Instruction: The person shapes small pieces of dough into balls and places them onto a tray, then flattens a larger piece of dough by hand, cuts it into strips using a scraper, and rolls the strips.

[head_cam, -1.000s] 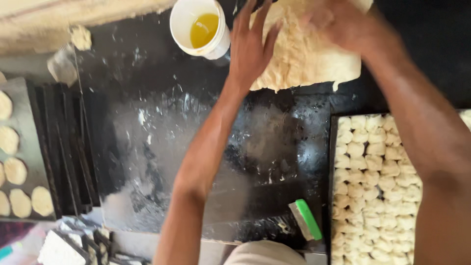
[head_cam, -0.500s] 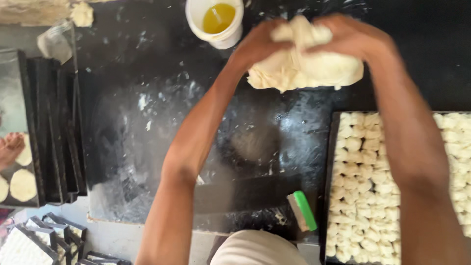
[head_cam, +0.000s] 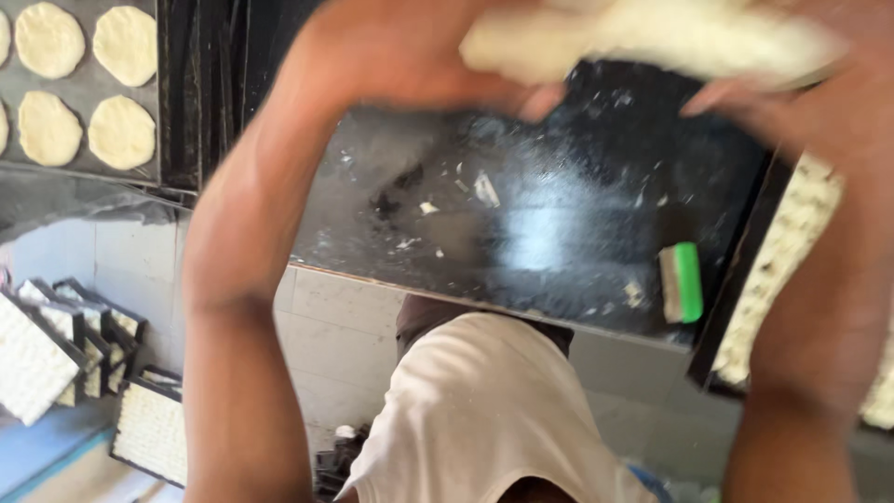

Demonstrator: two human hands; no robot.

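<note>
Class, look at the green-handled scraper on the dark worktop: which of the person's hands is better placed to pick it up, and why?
Probably the right hand: the scraper lies on the worktop right below it, while the left hand is across the bench. Both grip the raised dough, so one must let go.

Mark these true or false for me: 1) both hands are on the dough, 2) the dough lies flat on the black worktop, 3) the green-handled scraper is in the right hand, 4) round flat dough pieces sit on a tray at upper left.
1) True: the left hand and right hand both grip the dough.
2) False: the dough is lifted off the black worktop, held up near the camera.
3) False: the green-handled scraper lies on the worktop near its front edge, untouched.
4) True: round flat dough pieces sit on a dark tray at upper left.
</note>
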